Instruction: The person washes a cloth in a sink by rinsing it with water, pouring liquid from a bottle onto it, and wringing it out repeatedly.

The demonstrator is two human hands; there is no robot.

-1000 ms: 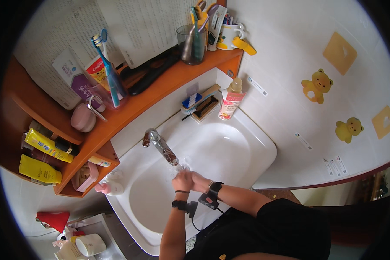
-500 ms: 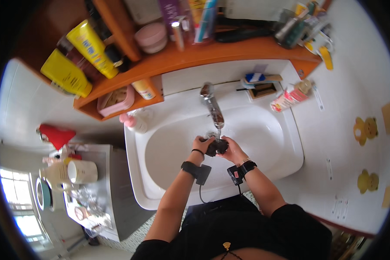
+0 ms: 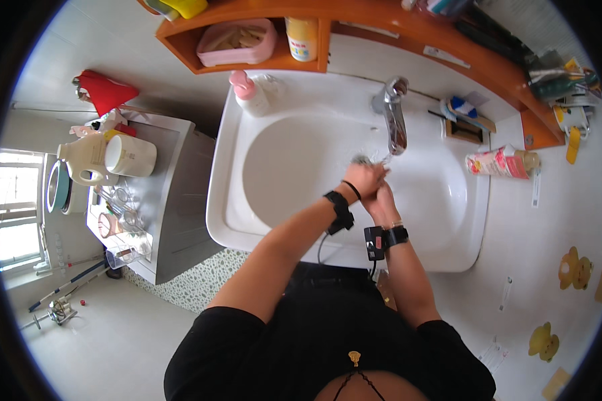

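Note:
My left hand [image 3: 366,178] and my right hand [image 3: 382,202] are pressed together over the white washbasin [image 3: 281,167], just below the spout of the chrome faucet [image 3: 396,127]. The left hand lies across the right one, and both have their fingers curled in. Whatever they hold is hidden between them; no dark material shows clearly. Water splashes near the fingers, beside the drain area. Each wrist wears a black strap with a small box, and a black band circles the left wrist.
A pink-topped pump bottle [image 3: 249,95] stands on the basin's back left corner. On the right rim lies a pink-labelled bottle [image 3: 502,162], near a soap tray with a brush [image 3: 463,107]. An orange wooden shelf [image 3: 354,12] overhangs the back. A metal cabinet [image 3: 180,194] stands at left.
The dark crumpled bundle seen in both hands is now out of sight. My hands have closed together, left over right. The view has shifted, showing more of the floor at left.

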